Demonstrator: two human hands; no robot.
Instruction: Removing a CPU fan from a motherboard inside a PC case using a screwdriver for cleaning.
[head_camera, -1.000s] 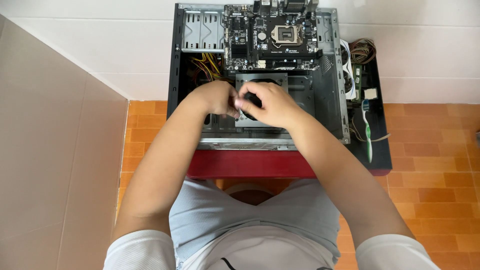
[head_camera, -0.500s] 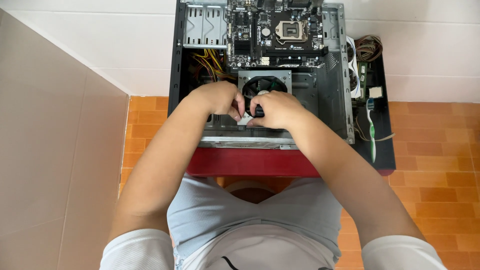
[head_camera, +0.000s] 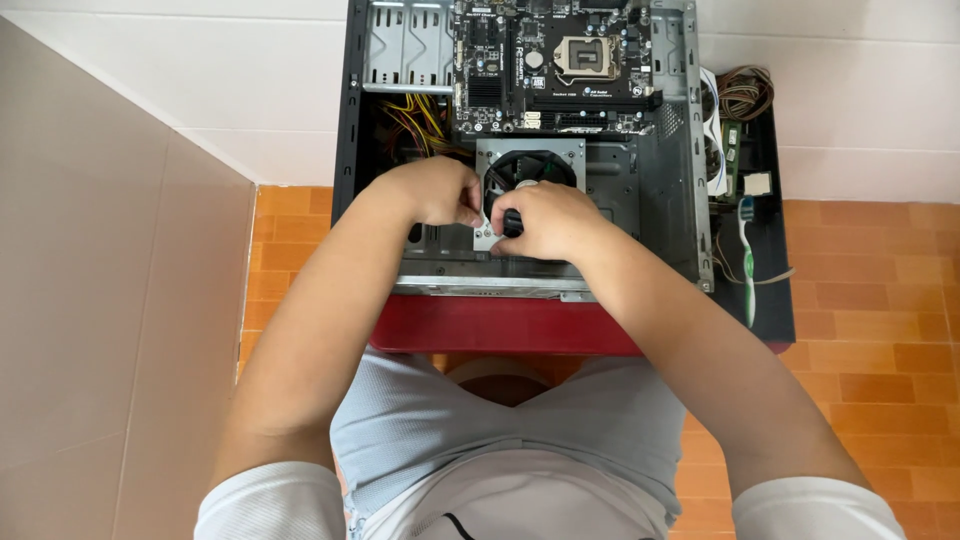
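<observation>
Fan unit (head_camera: 530, 175) sits below the motherboard (head_camera: 555, 65). Left hand (head_camera: 435, 190) and right hand (head_camera: 545, 220) clamp its frame; keep it level.

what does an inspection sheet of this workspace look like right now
surface: red stool top carrying the open computer case
job's things: power supply fan unit inside the case, below the motherboard
clutter: toothbrush and small parts on the black side panel
hands: left hand and right hand both on the fan unit; grip hidden
cables: yellow and black bundle in case; coiled wires top right
surroundings: orange tiled floor, white wall
</observation>
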